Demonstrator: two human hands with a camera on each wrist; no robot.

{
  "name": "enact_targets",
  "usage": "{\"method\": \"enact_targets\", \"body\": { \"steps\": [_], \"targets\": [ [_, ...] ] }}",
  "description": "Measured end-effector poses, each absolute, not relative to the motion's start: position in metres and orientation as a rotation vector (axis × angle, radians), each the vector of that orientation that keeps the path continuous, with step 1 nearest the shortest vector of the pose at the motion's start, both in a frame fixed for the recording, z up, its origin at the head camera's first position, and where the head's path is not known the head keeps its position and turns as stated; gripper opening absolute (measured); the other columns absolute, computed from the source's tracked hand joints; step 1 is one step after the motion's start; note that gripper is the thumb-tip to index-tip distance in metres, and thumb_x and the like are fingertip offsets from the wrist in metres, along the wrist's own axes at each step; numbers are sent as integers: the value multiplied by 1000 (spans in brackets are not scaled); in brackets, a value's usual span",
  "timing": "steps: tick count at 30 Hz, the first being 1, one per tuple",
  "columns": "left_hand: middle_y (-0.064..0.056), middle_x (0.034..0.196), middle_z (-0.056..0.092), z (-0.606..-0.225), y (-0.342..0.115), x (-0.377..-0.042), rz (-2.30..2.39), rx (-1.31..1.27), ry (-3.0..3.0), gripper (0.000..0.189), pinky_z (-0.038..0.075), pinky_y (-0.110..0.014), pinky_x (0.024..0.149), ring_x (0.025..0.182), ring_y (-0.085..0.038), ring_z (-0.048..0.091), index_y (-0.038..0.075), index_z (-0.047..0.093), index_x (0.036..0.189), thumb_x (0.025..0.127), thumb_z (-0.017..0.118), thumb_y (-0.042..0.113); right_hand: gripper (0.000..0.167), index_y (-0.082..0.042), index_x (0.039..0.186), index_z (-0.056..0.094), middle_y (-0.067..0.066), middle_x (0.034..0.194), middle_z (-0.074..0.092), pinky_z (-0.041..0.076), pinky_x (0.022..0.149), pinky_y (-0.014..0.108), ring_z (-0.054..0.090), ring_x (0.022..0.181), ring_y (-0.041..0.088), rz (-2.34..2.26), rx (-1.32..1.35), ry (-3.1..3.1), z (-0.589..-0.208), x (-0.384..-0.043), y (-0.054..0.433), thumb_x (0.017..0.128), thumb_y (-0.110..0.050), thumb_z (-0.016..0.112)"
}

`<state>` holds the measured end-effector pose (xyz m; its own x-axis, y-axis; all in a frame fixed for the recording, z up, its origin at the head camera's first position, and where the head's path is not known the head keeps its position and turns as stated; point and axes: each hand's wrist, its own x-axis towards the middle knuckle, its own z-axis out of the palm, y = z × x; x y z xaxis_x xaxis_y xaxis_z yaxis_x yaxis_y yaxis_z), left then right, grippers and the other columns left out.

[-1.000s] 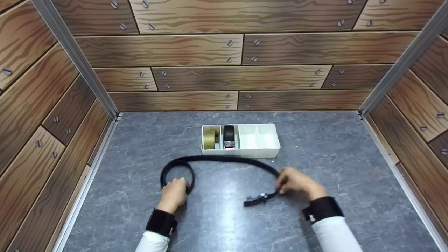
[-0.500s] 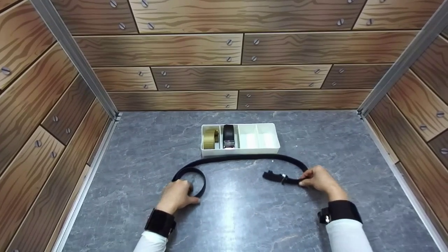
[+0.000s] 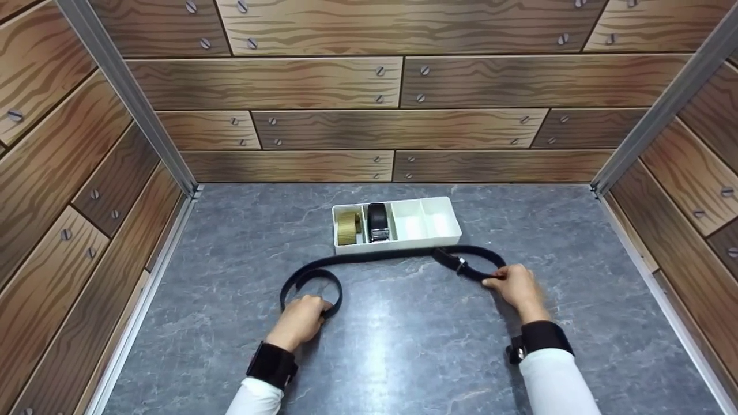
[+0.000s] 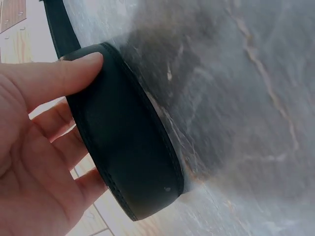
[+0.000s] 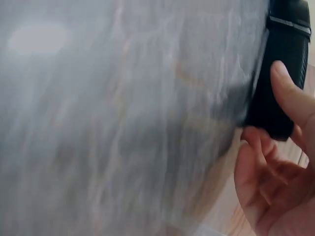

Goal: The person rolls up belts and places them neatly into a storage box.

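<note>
From my head, I see the black belt (image 3: 369, 255) in a long bend on the grey counter (image 3: 230, 242), just in front of the white box (image 3: 350, 249). I can't tell if the two touch. My left hand (image 3: 298, 321) holds one end, which goes round in a small loop (image 3: 338, 290). My right hand (image 3: 519, 289) pinches the belt near its other end, the one with the shiny buckle (image 3: 461, 265). That end bends back, and its tip meets the long part by the box. A gold roll (image 3: 346, 229) and a black roll (image 3: 377, 218) sit in the two left parts of the box. Those two look done to me. My belt does not: I'd say just one loop is made, the long middle is not rolled, and all of it is outside the box.

From my left wrist, I see my thumb (image 4: 83, 73) flat on the loop, with my other fingers behind it. They are close together, with only the belt between them.

From my right wrist, I see my thumb on one side of the belt and bent fingers under it. The grip is narrow. The counter is blurry here.
</note>
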<state>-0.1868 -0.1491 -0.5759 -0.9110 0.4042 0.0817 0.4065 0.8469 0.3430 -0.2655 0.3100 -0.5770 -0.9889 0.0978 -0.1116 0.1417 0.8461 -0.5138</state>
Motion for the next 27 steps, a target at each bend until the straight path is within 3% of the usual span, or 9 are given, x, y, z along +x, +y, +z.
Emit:
{"method": "enact_targets", "body": {
  "steps": [4, 11, 15, 18, 22, 25, 27],
  "targets": [
    [-7, 86, 72, -575, -144, -186, -588, -705, -2999, 26, 53, -44, 71, 82, -30, 69, 13, 77, 88, 72, 70, -7, 43, -8, 109, 74, 17, 113, 68, 47, 81, 55, 61, 104, 42, -796, 286, 2943, -578, -271, 301, 81, -40, 78],
    [-5, 87, 71, -572, -127, -180, -595, -834, -2965, 36, 54, -39, 68, 80, -26, 69, 17, 80, 93, 71, 66, -9, 39, -5, 115, 70, 22, 118, 63, 45, 86, 57, 57, 110, 43, -784, 211, 2946, -577, -275, 294, 87, -33, 74],
    [-2, 79, 68, -573, -111, -177, -542, -943, -2917, 25, 52, -37, 63, 74, -22, 68, 15, 77, 85, 72, 71, -5, 38, -6, 123, 65, 27, 125, 57, 42, 91, 61, 52, 116, 47, -738, 100, 2923, -571, -268, 291, 88, -20, 73],
    [-1, 76, 66, -576, -99, -175, -491, -967, -2897, 14, 50, -37, 60, 72, -22, 67, 15, 72, 82, 76, 73, 2, 56, -7, 138, 52, 34, 134, 47, 38, 93, 65, 45, 121, 52, -644, 61, 2879, -560, -259, 285, 85, -6, 69],
    [-1, 76, 65, -579, -87, -173, -443, -946, -2894, 7, 50, -40, 61, 72, -23, 67, 14, 69, 81, 80, 73, 9, 77, -10, 150, 34, 40, 135, 35, 42, 85, 66, 48, 112, 57, -562, 123, 2862, -542, -247, 268, 80, 4, 63],
    [-1, 75, 63, -579, -82, -174, -467, -939, -2915, 10, 50, -41, 62, 72, -23, 66, 14, 66, 77, 83, 74, 16, 71, -10, 147, 38, 37, 128, 39, 48, 74, 62, 56, 99, 54, -630, 89, 2993, -535, -240, 247, 81, 2, 64],
    [0, 75, 63, -579, -81, -176, -548, -922, -2931, 14, 50, -40, 63, 72, -22, 66, 14, 66, 77, 86, 73, 23, 61, -6, 139, 48, 32, 124, 45, 50, 74, 58, 59, 96, 48, -748, -69, 3104, -536, -237, 230, 82, 1, 66]
  ]
}}
